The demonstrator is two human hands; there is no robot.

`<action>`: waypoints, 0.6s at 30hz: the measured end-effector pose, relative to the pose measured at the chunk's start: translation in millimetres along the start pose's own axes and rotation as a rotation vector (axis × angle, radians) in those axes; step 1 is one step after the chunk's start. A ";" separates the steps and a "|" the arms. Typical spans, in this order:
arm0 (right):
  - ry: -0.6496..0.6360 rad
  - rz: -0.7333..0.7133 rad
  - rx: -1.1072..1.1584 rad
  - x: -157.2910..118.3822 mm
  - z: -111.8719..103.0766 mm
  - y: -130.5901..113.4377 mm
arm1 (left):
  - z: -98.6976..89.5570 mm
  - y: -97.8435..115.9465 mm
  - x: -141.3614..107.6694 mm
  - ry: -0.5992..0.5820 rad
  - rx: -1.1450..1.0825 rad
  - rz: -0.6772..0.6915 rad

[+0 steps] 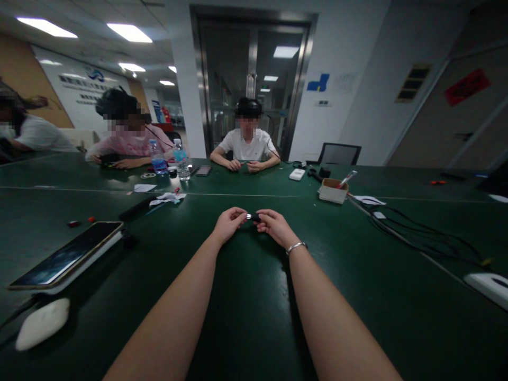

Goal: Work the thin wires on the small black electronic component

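Over the green table [246, 296], in the middle of the head view, my two hands meet at a small black-and-silver stick [252, 217] that looks like a USB flash drive. My left hand [230, 223] pinches its silver end between thumb and fingers. From the other side, my right hand [274, 226] is closed on the black end, its fingers curled. A silver bracelet [297, 247] circles my right wrist. Fingertips cover both ends of the stick, so its full shape is hidden.
At left lie a phone [69, 255] on a white base and a white mouse-like object [43, 324]. Two water bottles [181, 161] stand farther back. Right are a small box [333, 191] and black cables [420, 227]. A person [248, 143] sits opposite; others sit left.
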State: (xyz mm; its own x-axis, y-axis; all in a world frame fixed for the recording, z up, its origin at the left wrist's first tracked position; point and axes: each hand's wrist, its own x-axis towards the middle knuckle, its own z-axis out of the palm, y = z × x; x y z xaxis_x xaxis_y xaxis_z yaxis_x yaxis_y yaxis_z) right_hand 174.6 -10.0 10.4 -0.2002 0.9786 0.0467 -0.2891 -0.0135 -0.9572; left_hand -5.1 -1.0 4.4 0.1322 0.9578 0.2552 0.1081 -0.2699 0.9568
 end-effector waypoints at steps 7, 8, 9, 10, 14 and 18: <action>0.008 0.004 0.010 -1.2 0.8 -1.1 | -0.5 0.4 -1.2 -0.008 0.004 0.002; 0.007 0.005 0.010 -1.1 0.7 -1.0 | -0.6 0.0 -1.0 -0.009 0.004 0.005; 0.006 0.006 0.009 -0.8 0.5 -0.7 | -0.6 -0.4 -0.8 -0.010 0.007 0.013; 0.005 0.006 0.009 -0.3 0.3 -0.2 | -0.6 -0.8 -0.5 -0.007 0.013 0.022; 0.008 0.005 0.015 2.2 -0.4 2.6 | -0.3 -0.4 -0.9 0.012 0.035 0.042; 0.008 0.003 0.012 2.6 -0.5 3.3 | -0.1 2.4 -3.0 0.009 0.004 0.051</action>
State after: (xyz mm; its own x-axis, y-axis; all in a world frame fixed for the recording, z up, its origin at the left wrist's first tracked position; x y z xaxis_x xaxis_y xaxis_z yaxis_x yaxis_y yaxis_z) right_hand 173.6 -7.4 7.2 -0.1935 0.9802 0.0416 -0.3000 -0.0187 -0.9537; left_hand -5.4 -4.6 5.9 0.1288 0.9437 0.3046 0.1051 -0.3185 0.9421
